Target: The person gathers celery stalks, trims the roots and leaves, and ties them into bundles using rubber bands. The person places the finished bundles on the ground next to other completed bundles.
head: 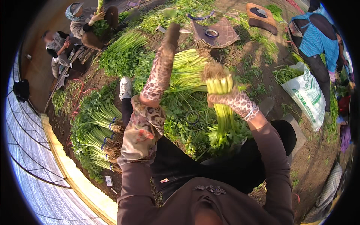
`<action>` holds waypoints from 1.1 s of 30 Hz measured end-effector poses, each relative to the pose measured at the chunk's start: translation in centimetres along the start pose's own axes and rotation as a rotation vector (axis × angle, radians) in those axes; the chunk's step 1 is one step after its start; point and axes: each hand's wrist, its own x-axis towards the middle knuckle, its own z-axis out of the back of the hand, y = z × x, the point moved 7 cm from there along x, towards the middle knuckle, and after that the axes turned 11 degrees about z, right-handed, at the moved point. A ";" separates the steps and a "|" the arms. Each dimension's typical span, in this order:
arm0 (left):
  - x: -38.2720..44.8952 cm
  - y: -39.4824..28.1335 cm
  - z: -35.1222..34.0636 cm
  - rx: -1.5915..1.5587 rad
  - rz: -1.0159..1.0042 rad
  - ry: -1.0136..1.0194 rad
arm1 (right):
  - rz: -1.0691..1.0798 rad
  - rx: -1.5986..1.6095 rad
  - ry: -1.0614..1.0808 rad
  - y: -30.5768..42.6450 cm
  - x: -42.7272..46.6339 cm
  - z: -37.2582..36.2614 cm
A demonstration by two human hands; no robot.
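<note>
My right hand (225, 98), in a leopard-print glove, grips a bunch of celery (222, 115) upside down, its muddy roots up and its leaves hanging between my legs. Stretched forward, my left hand (169, 36) is blurred, and its fingers cannot be made out. Below and beside it lies a pile of loose celery (188, 67), roots toward the right. Several celery bunches (105, 121) bound with blue bands lie in a row at my left. A roll of tape (211, 33) rests on a brown padded cloth (222, 31) ahead of me.
Another celery heap (123, 49) lies front left, near two seated people (84, 25). A white woven sack (306, 95) stands at the right beside a bending person (317, 36). An orange cushioned seat (262, 17) is ahead. Loose leaves (182, 123) cover ground between my legs.
</note>
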 end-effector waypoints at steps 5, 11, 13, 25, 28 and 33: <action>-7.6 10.4 -11.8 -0.326 0.463 0.510 | 0.341 0.423 -0.369 1.2 0.8 2.2; -11.5 15.7 -14.1 -0.704 0.565 0.365 | 0.596 0.070 -0.649 2.8 -1.3 5.0; -11.8 12.7 -14.7 -0.647 0.638 0.387 | 0.986 -0.033 -0.609 5.7 -2.4 10.0; -6.0 7.3 -8.5 -0.510 0.391 0.743 | 0.474 0.587 0.005 -1.1 3.0 1.3; -4.0 5.9 -11.8 -0.419 0.401 0.901 | 0.542 0.279 -0.181 2.8 2.3 2.3; -4.3 10.5 -13.5 -0.070 0.445 0.785 | 0.722 0.128 -0.407 8.4 -4.4 10.9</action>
